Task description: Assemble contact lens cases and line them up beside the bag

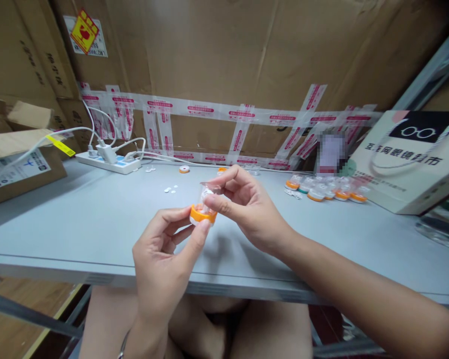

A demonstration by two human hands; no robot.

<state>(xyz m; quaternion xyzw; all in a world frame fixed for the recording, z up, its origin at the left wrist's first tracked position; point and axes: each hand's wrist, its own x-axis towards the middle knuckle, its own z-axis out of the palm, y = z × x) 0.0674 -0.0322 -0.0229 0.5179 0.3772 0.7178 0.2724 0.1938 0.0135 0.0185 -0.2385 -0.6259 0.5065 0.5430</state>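
Note:
Above the table, in front of me, my left hand (166,257) pinches a small round base (203,215) with an orange rim and a white underside between thumb and fingers. From the right, my right hand (252,212) grips a small transparent cup-shaped cover (205,189) at the top of that base. White and orange parts show through the plastic; their exact shape is blurred. Whether cover and base are locked together I cannot tell. Beyond my hands lie an orange-and-white round piece (184,169) and small white discs (168,190).
Several similar orange and white pieces with transparent tops (316,194) stand at the right, beside a paper bag (396,169). A power strip (121,165) with white cables lies at the back left, near an open cardboard box (26,164). Taped cardboard (224,55) walls the back.

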